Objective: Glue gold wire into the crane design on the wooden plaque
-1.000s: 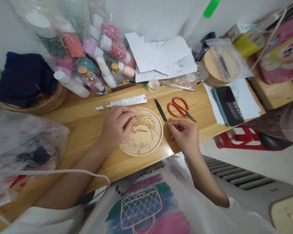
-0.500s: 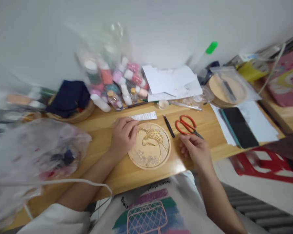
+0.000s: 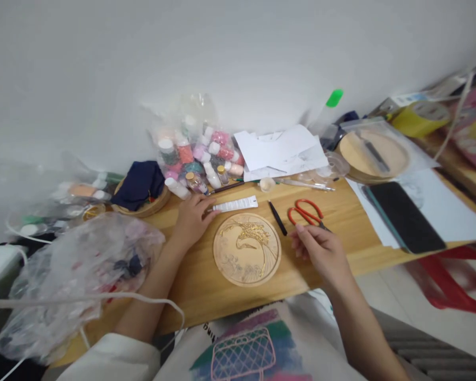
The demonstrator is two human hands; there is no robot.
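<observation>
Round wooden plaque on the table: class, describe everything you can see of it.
The round plaque looks like pale wood, with a narrow rim and fine dark lines. A long-beaked bird curves across it, gold over its feathers; wave-like lines fill the lower part. It lies flat, face up, on the table, which alone appears to touch it.

Head view, one: worktop (image 3: 200,293) looked down on from wearer's head, forward-facing, near; wall (image 3: 238,58) framed above, left hand (image 3: 193,219) and right hand (image 3: 321,247) midway, shirt (image 3: 321,344) below.
</observation>
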